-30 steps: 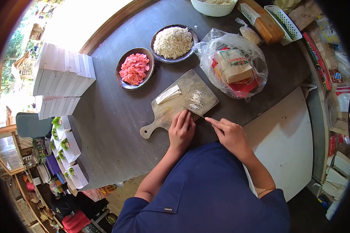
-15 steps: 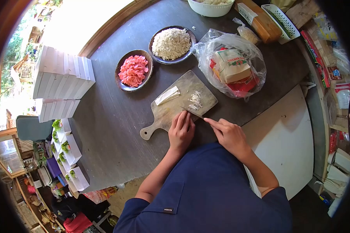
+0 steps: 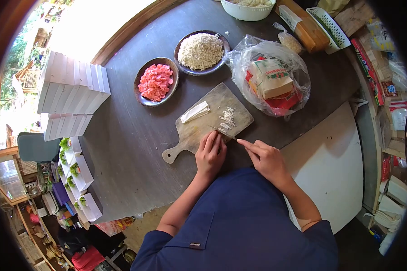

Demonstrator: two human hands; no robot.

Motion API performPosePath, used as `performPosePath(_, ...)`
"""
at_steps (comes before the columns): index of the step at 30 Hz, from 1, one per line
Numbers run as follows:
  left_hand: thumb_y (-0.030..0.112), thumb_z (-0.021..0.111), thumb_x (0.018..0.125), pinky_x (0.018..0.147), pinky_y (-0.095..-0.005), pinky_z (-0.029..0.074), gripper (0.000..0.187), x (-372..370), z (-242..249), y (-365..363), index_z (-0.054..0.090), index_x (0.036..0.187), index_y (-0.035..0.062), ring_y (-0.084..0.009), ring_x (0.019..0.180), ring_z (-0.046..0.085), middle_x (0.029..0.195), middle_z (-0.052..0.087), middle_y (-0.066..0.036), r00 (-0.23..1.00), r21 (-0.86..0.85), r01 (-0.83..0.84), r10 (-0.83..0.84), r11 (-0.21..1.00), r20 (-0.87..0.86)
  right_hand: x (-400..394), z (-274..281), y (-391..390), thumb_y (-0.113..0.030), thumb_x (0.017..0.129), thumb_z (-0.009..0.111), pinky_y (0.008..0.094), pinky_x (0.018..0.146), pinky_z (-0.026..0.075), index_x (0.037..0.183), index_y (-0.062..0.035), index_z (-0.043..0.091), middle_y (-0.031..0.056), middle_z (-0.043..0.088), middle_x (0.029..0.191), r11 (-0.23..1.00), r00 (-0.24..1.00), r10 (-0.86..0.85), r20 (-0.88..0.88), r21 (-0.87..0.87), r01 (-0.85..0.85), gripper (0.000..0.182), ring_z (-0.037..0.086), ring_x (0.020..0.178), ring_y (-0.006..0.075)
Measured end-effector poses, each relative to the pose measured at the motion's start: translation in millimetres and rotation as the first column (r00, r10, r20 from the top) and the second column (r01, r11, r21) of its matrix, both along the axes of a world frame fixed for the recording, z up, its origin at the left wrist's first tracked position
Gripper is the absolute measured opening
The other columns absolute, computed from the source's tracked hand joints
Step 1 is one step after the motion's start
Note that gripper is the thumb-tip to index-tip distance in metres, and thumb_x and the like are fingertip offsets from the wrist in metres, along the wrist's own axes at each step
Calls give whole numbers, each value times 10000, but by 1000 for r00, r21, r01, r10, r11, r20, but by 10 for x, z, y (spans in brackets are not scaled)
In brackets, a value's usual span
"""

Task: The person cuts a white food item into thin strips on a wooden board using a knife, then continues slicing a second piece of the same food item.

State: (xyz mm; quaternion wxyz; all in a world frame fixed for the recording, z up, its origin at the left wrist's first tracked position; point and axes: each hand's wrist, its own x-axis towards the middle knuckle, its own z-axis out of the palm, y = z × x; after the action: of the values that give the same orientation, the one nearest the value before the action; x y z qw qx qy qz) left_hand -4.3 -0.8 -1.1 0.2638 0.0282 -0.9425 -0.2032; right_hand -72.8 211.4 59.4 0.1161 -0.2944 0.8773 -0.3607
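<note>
On the board [image 3: 190, 135] near the plastic bag [image 3: 299, 83], right fingers [image 3: 254, 145] around knife [image 3: 229, 135], left fingers [image 3: 209, 144] close together

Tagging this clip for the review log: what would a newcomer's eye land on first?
Probably the bowl of bright pink slices, beside a bowl heaped with pale shreds near the table's far side. Next, the tall stack of white boxes at the left edge, then the right hand holding a knife over the cutting board.

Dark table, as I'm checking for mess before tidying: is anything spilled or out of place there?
One small white scrap lies loose on the table, just outside the bowl of white shreds, possibly dropped. Nothing else stands out.
</note>
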Motion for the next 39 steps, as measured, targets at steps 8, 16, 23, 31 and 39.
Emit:
performPosePath(8, 29, 804, 869, 984, -389, 615, 272, -1, -8, 3, 790, 1137, -16, -287, 1155, 727, 1251, 741, -115, 1000, -20, -6, 6, 1000, 12, -22, 28, 16, -164, 1030, 709, 481, 636, 592, 1440, -316, 728, 85, 632, 831, 999, 1000, 4, -3, 48, -3, 438, 699, 689, 337)
performPosePath(16, 24, 802, 869, 989, -393, 616, 283, -10, 15, 0, 789, 1147, -21, -292, 1152, 731, 1237, 747, -117, 1000, -5, 0, 0, 1000, 7, -55, 107, -3, -166, 1034, 702, 497, 640, 592, 1430, -311, 733, 97, 638, 836, 996, 1000, 25, -4, 85, -25, 423, 708, 706, 353)
performPosePath(23, 20, 792, 877, 993, -396, 611, 286, -2, 37, 12, 785, 1159, -25, -295, 1166, 724, 1257, 742, -119, 1000, -24, 4, -3, 1000, 24, -73, 1, -123, -177, 1037, 703, 499, 650, 591, 1426, -293, 736, 106, 646, 841, 1000, 1000, 7, -2, 13, -7, 407, 715, 729, 356)
performPosePath(31, 25, 802, 874, 968, -413, 615, 315, 19, -27, 28, 796, 1188, 0, -320, 1185, 716, 1300, 733, -120, 999, -2, -12, 12, 1000, 29, -88, 46, 48, -183, 1037, 707, 483, 656, 591, 1414, -296, 745, 91, 649, 838, 1000, 1000, -21, 23, 16, 21, 395, 704, 713, 343)
performPosePath(39, 17, 801, 870, 973, -416, 613, 326, 24, -30, 16, 794, 1196, 2, -326, 1192, 713, 1304, 730, -119, 999, 3, -21, 21, 1000, 25, -40, 42, 19, -186, 1037, 704, 490, 653, 601, 1428, -318, 734, 93, 653, 835, 999, 1000, -7, 24, 40, 6, 414, 715, 717, 343)
